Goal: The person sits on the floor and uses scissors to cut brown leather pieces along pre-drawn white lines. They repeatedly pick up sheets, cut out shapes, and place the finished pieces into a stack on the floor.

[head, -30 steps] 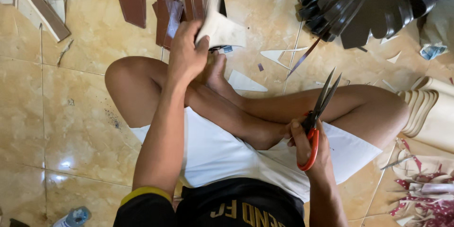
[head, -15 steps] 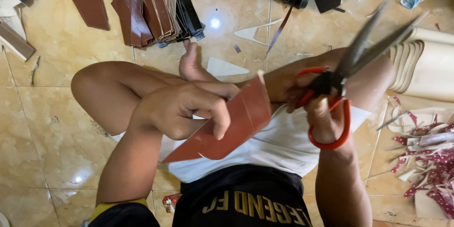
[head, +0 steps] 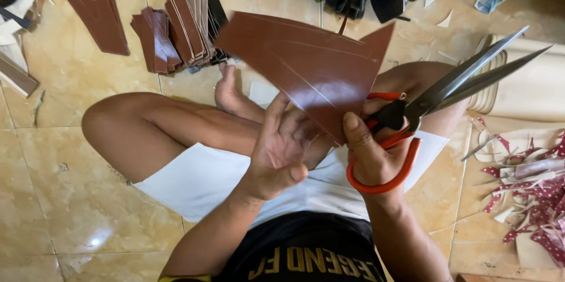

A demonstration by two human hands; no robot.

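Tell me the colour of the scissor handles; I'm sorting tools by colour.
Red-orange loops on the scissors, held in the right hand; the blades are dark metal. Seen in the head view.

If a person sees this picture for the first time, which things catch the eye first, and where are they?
At the centre, a large brown sheet with scored lines, held up by the left hand and right hand. The right hand also grips big scissors with red handles, blades open, pointing to the upper right. Behind, at upper left, a stack of brown strips lies on the tiled floor.
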